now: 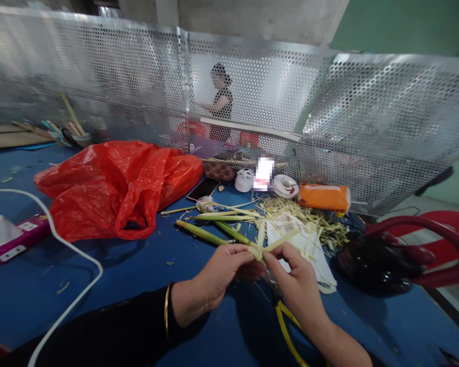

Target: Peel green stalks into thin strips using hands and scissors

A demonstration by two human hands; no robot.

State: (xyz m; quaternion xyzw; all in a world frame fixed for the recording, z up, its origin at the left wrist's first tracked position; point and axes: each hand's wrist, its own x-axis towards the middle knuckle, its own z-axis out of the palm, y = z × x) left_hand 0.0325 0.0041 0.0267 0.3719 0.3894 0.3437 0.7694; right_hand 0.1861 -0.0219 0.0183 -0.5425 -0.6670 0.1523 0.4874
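Note:
My left hand (216, 275) and my right hand (296, 280) meet over the blue table (145, 285), both pinching a small piece woven from pale green leaf strips (265, 245). Several strip ends stick up and outward from between my fingertips. A gold bangle sits on my left wrist above a black sleeve. Just beyond my hands lie long green leaf stalks (210, 227) and a heap of leaf trimmings (309, 219) on a white cloth (309, 250).
A red plastic bag (118, 186) lies at left, a phone (203, 188) behind it. An orange packet (323, 197), a black bag with red handles (382, 265), a white cable (61, 239) and yellow-handled scissors (286, 331) surround me. Behind the perforated metal screen (367, 127) stands another person (222, 107).

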